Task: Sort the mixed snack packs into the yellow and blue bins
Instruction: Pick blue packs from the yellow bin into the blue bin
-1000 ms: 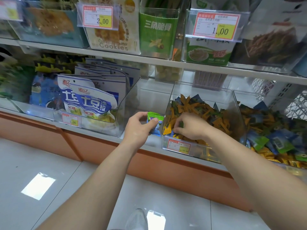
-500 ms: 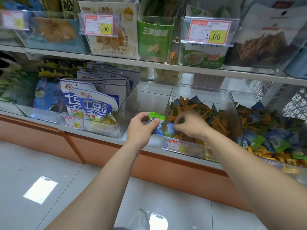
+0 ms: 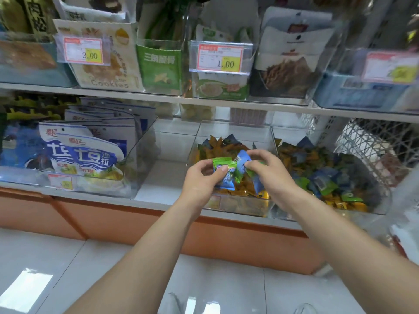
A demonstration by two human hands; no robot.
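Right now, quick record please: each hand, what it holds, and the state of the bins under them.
left hand: pinches green pack and lower blue pack
right hand: grips upper blue pack
hand position: close together, over middle bin
middle bin: clear, mostly yellow packs
right bin: clear, mixed yellow, blue and green packs

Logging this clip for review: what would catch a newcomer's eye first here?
Two bare hands meet at centre, the left hand and right hand pinching small green and blue snack packs above a clear bin of mostly orange-yellow packs. Red-and-yellow price tags hang along the upper shelf.
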